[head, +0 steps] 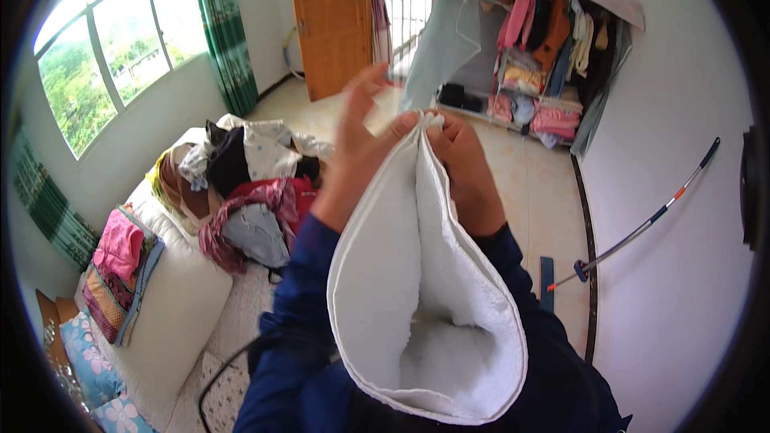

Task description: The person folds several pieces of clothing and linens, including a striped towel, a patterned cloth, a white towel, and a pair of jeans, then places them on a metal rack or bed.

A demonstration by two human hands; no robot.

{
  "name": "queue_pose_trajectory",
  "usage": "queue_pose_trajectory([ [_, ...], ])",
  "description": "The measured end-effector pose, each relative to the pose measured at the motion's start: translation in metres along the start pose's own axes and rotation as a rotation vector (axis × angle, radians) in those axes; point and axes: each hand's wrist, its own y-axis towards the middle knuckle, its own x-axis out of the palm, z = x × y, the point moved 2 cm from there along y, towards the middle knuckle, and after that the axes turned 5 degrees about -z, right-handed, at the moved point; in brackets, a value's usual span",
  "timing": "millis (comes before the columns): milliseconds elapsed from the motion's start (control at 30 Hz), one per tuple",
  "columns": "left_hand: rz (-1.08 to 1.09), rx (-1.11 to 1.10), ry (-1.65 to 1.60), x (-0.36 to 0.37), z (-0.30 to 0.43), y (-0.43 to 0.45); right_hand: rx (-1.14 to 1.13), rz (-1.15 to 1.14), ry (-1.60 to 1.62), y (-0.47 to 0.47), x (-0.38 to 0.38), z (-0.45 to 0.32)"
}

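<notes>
A thick white fabric piece [379,264] with a soft, fleecy inside hangs before my chest. Its rim forms a teardrop-shaped opening, gathered to a point at the top. My right hand [466,168] grips the gathered rim, its fingertips bunched against the fabric. My left hand [361,144] is blurred and stands on the other side; its thumb touches the rim near the point, while the other fingers spread away from the fabric. The fabric hides part of my forearms.
Left, a bed [174,288] bears a heap of clothes [252,192], folded textiles [117,270] and flowered pillows [90,361]. A fabric wardrobe [469,111] with hanging clothes stands ahead, near a wooden door [331,24]. A flat mop [649,219] leans on the right wall.
</notes>
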Motion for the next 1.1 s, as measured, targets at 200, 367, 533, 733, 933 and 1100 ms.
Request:
queue_pose_trajectory([
  [200, -1.444, 0.398, 0.086, -0.005, 0.13, -0.032, -0.055, 0.058, 0.094, -0.012, -0.026, 0.003],
  [367, -1.609, 0.107, 0.126, -0.032, 0.112, -0.081, -0.173, 0.348, -0.276, -0.026, -0.086, 0.006],
  [533, -0.95, -0.096, 0.537, -0.077, 0.075, -0.111, -0.066, 0.428, -0.422, -0.066, -0.129, 0.04],
  [733, -0.465, -0.02, 0.694, -0.08, 0.086, -0.086, -0.217, 0.595, -0.677, -0.052, -0.135, 0.021],
  [933, -0.436, -0.436, 0.776, -0.124, 0.037, -0.101, -0.056, 0.383, -0.767, -0.044, -0.148, 0.054],
  [1100, -0.309, -0.344, 0.761, -0.12, 0.077, -0.087, -0.29, 0.3, -0.546, -0.02, -0.115, 0.019],
])
